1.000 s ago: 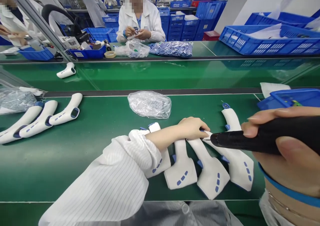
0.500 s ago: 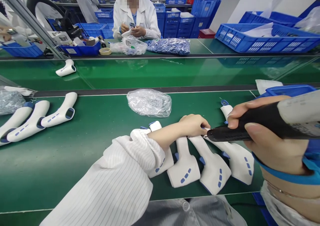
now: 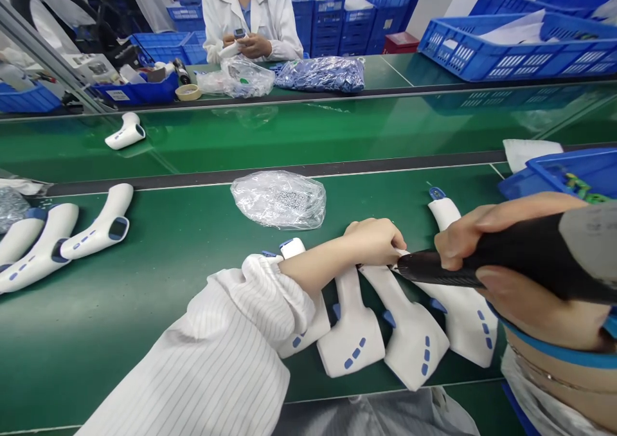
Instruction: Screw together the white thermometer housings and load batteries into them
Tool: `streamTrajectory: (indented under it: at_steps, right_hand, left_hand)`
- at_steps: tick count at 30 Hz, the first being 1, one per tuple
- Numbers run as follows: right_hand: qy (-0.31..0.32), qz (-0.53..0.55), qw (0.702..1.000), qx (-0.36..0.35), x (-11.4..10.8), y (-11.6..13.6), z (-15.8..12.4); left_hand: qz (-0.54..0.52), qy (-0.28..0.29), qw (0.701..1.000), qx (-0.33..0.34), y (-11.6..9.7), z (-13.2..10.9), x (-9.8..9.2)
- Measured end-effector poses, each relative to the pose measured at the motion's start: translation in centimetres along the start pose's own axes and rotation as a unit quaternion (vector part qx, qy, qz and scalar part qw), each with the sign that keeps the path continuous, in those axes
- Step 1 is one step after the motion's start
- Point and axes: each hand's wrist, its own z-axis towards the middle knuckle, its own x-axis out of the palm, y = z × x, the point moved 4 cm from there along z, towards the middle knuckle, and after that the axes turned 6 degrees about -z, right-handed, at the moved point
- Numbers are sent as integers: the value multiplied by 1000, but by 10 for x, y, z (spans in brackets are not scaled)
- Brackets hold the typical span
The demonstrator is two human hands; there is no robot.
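Several white infrared thermometers with blue buttons lie fanned out before me. My left hand [image 3: 376,242] is closed at their handle ends, the fingertips on the end of the rightmost thermometer [image 3: 470,327]; its fingers are partly hidden. Beside it lie a second thermometer [image 3: 417,336] and a third thermometer [image 3: 351,343], with another partly under my left sleeve. My right hand [image 3: 525,294] grips a black and grey electric screwdriver [image 3: 520,256]. The screwdriver's tip points left, at the handle end by my left fingertips; whether it touches a screw I cannot tell.
A clear plastic bag of small parts [image 3: 279,199] lies ahead on the green bench [image 3: 168,294]. More thermometers [image 3: 99,224] lie at left, one on the green strip beyond. At right stands a blue bin [image 3: 573,166]. Across from me a person [image 3: 250,24] handles a thermometer.
My view has shifted slightly, so the far bench sits higher in the picture. Both hands keep about the same place, with the screwdriver's tip still at the handle end.
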Motion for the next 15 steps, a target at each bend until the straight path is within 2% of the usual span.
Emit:
streamTrajectory:
  at_steps: [3, 5, 15]
  right_hand:
    - [18, -10, 1000, -4, 2, 3, 0]
    - [20, 19, 1000, -9, 1, 3, 0]
    - [-59, 176, 981, 62, -1, -1, 12]
  left_hand:
    - [-15, 5, 1000, 3, -1, -1, -2]
    - [-22, 5, 1000, 4, -1, -2, -3]
    - [-20, -4, 1000, 2, 1, -1, -1]
